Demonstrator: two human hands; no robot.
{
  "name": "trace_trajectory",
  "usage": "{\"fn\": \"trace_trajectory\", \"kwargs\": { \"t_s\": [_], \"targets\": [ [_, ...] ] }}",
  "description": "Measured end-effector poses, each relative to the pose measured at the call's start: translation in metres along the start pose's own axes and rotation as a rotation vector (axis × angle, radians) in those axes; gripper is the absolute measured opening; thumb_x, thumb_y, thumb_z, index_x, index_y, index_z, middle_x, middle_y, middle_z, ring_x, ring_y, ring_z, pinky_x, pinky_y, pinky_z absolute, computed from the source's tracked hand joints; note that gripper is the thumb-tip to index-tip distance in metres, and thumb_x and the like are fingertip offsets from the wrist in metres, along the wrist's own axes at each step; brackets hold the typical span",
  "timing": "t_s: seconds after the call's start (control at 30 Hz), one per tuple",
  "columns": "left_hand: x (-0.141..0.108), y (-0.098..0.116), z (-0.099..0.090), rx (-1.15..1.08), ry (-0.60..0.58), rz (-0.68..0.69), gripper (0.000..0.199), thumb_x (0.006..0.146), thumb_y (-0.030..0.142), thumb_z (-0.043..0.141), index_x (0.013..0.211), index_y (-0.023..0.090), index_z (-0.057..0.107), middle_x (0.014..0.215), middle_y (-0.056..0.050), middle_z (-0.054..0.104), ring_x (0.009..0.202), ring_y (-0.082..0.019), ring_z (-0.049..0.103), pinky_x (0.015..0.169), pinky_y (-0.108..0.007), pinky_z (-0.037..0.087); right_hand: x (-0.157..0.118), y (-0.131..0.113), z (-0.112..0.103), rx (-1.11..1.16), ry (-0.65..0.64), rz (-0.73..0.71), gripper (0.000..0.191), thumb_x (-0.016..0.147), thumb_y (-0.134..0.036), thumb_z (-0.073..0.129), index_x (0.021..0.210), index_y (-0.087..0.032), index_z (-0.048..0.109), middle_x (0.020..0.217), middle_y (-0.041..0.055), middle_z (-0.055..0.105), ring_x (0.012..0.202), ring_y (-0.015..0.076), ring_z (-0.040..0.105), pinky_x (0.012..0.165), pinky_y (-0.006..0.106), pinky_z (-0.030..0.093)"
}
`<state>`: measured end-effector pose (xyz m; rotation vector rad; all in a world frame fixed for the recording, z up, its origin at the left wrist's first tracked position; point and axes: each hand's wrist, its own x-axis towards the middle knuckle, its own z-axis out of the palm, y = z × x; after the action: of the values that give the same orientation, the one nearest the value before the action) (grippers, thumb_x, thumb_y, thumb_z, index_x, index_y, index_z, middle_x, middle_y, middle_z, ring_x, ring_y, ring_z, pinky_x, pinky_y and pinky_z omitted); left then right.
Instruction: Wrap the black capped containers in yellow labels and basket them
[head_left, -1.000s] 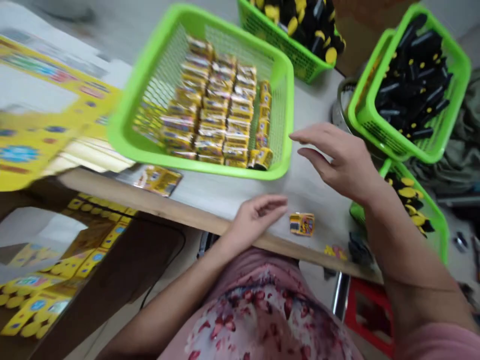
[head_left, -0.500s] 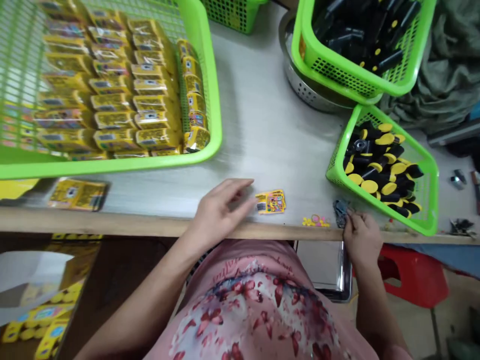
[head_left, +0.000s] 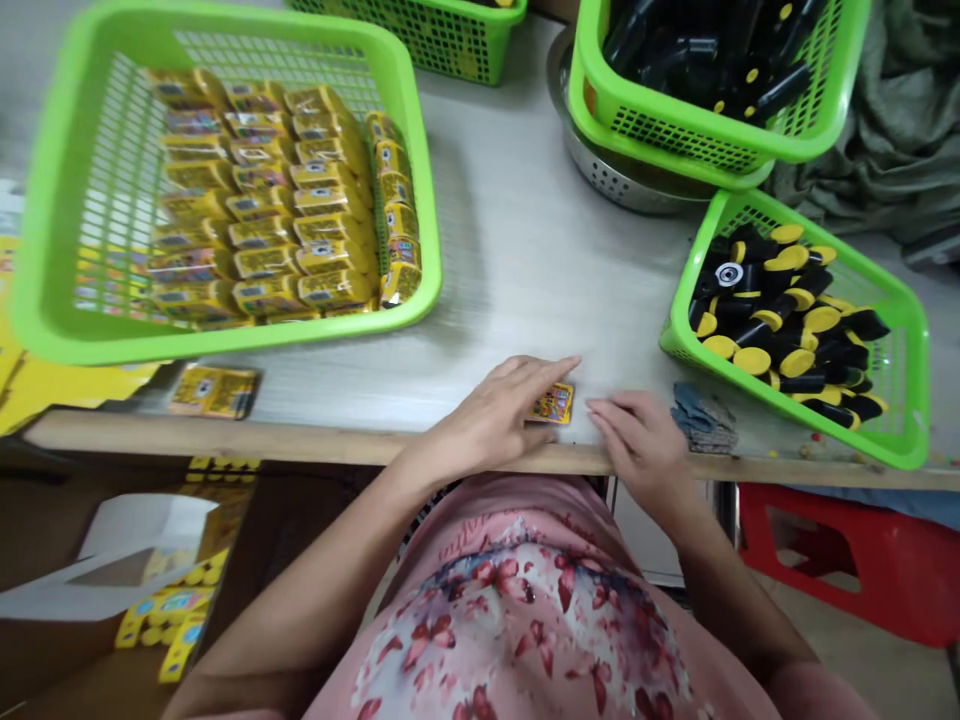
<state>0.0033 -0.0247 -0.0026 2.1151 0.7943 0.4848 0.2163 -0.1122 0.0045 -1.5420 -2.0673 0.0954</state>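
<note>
A small stack of yellow printed cards [head_left: 553, 404] lies on the grey table near its front edge. My left hand [head_left: 504, 410] is over the stack's left part, with fingers spread to either side of it. Just right of the cards, my right hand [head_left: 639, 438] rests near the table edge with its fingers pressed together; whatever they hold, if anything, is hidden. Beside that hand sits a folded grey-blue cloth [head_left: 705, 418]. The small yellow and pink pieces are not visible now.
A large green basket [head_left: 431, 230] of yellow wrapped packs stands at left, with a flat yellow pack [head_left: 214, 390] before it. At right are a green basket [head_left: 919, 390] of black-and-yellow pieces, a metal colander [head_left: 626, 190] and another green basket [head_left: 675, 135].
My right hand has left the grey-blue cloth and moved left, close to the cards. My left hand has moved right, onto the stack. The view has shifted somewhat.
</note>
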Motion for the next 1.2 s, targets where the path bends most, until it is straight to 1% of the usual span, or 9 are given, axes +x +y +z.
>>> {"fn": "trace_trajectory", "kwargs": {
  "t_s": [0.1,0.27,0.47,0.63,0.73,0.83,1.0,1.1,1.2],
  "targets": [
    [-0.014,-0.003,-0.002,-0.120,0.181,-0.085,0.061,0.084,0.031,0.070,0.141,0.023,0.053,0.133,-0.010,0.063,0.120,-0.026,0.059,0.105,-0.042,0.045,0.016,-0.007,0.024,-0.027,-0.106,-0.049,0.028,0.098,-0.016,0.050,0.117,-0.023,0.070,0.095,0.0084,0.068,0.088,0.0210,0.062,0.079,0.035,0.053],
    [-0.030,-0.004,0.001,-0.218,0.445,-0.282,0.037,0.086,0.041,0.067,0.113,0.017,0.072,0.096,-0.009,0.073,0.089,-0.022,0.067,0.087,-0.035,0.052,0.022,-0.010,0.034,-0.069,-0.139,-0.176,0.024,0.098,-0.015,0.049,0.102,-0.014,0.073,0.086,0.0101,0.068,0.083,0.0219,0.058,0.076,0.035,0.052],
    [-0.017,0.013,0.002,-0.172,0.360,-0.264,0.029,0.086,0.047,0.064,0.086,0.020,0.076,0.083,-0.006,0.073,0.081,-0.021,0.065,0.079,-0.031,0.048,0.027,-0.019,0.023,-0.171,0.031,-0.203,0.022,0.097,-0.015,0.052,0.107,-0.017,0.072,0.084,0.0088,0.070,0.077,0.0204,0.060,0.069,0.035,0.049],
    [0.002,0.019,-0.003,-0.616,0.333,-0.370,0.036,0.081,0.052,0.066,0.069,0.018,0.071,0.067,-0.002,0.070,0.066,-0.018,0.061,0.067,-0.027,0.049,0.041,-0.020,0.006,-0.138,0.085,-0.170,0.025,0.096,-0.020,0.056,0.118,-0.019,0.068,0.093,0.0086,0.073,0.082,0.0200,0.066,0.074,0.035,0.053],
    [0.005,0.015,-0.006,-0.798,0.382,-0.483,0.035,0.069,0.052,0.077,0.062,0.018,0.072,0.061,-0.003,0.070,0.059,-0.017,0.060,0.061,-0.026,0.050,0.053,0.004,-0.023,-0.137,0.175,-0.090,0.026,0.095,-0.024,0.058,0.120,-0.022,0.067,0.101,0.0086,0.074,0.090,0.0216,0.068,0.083,0.037,0.055],
    [0.004,0.009,-0.007,-0.868,0.431,-0.532,0.030,0.062,0.046,0.083,0.057,0.018,0.073,0.060,-0.004,0.072,0.054,-0.016,0.060,0.058,-0.027,0.050,0.070,0.050,-0.060,-0.254,0.266,0.088,0.021,0.092,-0.025,0.060,0.111,-0.022,0.070,0.103,0.0094,0.075,0.096,0.0251,0.068,0.089,0.044,0.054],
    [0.003,0.004,-0.007,-0.960,0.520,-0.588,0.022,0.050,0.033,0.089,0.057,0.020,0.074,0.061,-0.003,0.072,0.055,-0.015,0.062,0.057,-0.025,0.051,0.107,0.128,-0.105,-0.356,-0.029,0.410,0.034,0.083,-0.021,0.062,0.116,-0.016,0.067,0.114,0.0136,0.073,0.106,0.0290,0.066,0.093,0.047,0.053],
    [0.004,0.004,-0.007,-0.963,0.476,-0.582,0.023,0.049,0.034,0.090,0.061,0.020,0.076,0.066,-0.004,0.075,0.059,-0.017,0.065,0.059,-0.026,0.053,0.132,0.152,-0.122,-0.494,-0.086,0.574,0.040,0.090,-0.021,0.051,0.128,-0.014,0.061,0.125,0.0153,0.069,0.114,0.0267,0.064,0.099,0.043,0.049],
    [0.004,0.003,-0.006,-0.923,0.458,-0.558,0.028,0.053,0.041,0.090,0.063,0.020,0.076,0.067,-0.004,0.075,0.062,-0.020,0.068,0.061,-0.027,0.054,0.154,0.165,-0.127,-0.586,-0.132,0.675,0.040,0.089,-0.025,0.055,0.126,-0.011,0.062,0.125,0.0186,0.069,0.115,0.0288,0.064,0.098,0.040,0.047]
  ]
}}
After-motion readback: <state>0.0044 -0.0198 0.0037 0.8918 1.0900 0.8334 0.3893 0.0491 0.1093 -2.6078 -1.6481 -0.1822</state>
